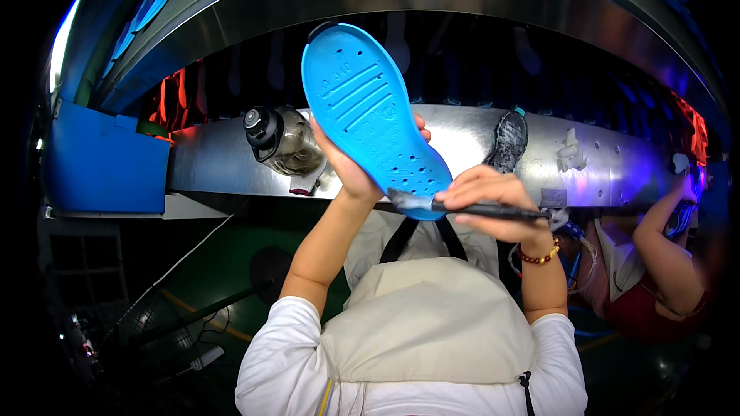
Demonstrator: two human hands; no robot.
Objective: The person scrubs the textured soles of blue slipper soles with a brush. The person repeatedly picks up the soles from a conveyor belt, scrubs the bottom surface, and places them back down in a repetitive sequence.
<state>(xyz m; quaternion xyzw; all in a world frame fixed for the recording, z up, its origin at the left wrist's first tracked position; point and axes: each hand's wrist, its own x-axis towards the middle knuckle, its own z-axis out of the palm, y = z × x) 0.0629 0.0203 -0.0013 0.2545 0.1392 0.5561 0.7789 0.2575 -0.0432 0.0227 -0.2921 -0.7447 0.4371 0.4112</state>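
Observation:
My left hand [348,166] grips a bright blue shoe sole [368,112] from behind and holds it upright, its grooved face toward me. My right hand [493,196] holds a black-handled brush [470,208], whose pale bristles touch the sole's lower end. A beaded bracelet is on my right wrist. Both forearms rise from white sleeves over a beige apron.
A curved metal conveyor housing [617,162] runs across in front of me. On its ledge stand a clear water bottle with a black cap [281,139] and a dark sole [509,139]. A blue bin [104,162] is at left. Another person's arm [667,235] reaches up at right.

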